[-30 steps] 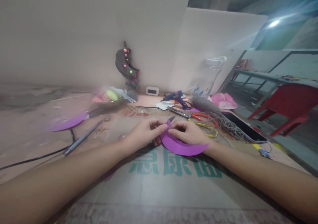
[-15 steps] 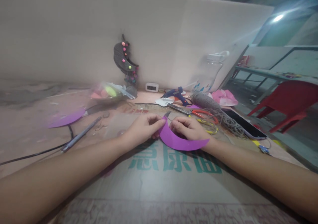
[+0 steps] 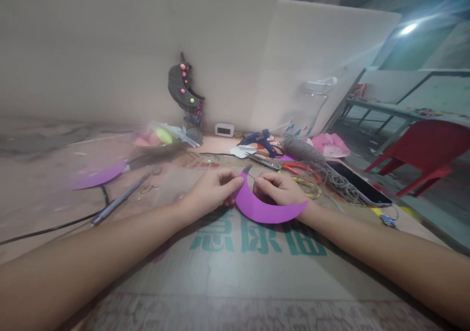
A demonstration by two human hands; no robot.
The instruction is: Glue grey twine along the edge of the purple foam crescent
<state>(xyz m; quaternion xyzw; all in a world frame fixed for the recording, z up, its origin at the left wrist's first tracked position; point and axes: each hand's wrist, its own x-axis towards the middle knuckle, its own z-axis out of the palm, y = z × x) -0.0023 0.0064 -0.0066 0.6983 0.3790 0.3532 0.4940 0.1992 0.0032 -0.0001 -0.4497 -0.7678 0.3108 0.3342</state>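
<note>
A purple paper crescent [image 3: 271, 212] is pinched near its upper end between the thumb and fingers of my left hand [image 3: 222, 184]. Grey yarn [image 3: 247, 169] covers the crescent's upper tip. My right hand [image 3: 275, 188] is closed just inside the curve, pinching the thin grey strand that runs from the wrapped tip. The crescent's other point reaches over to my right wrist. Beneath both hands lies a cardboard sheet [image 3: 220, 277] with green printed characters.
Behind my hands lie red-handled scissors [image 3: 301, 171], a blue glue gun [image 3: 262, 141], a grey yarn skein [image 3: 304, 152] and a phone [image 3: 358, 184]. A yarn-wrapped crescent with pompoms [image 3: 179, 86] is at the wall, near a small clock [image 3: 224, 130]. A pen [image 3: 121, 200] lies left.
The purple crescent has tilted very slightly, its free point shifting a little left. Both hands keep nearly the same place and grip.
</note>
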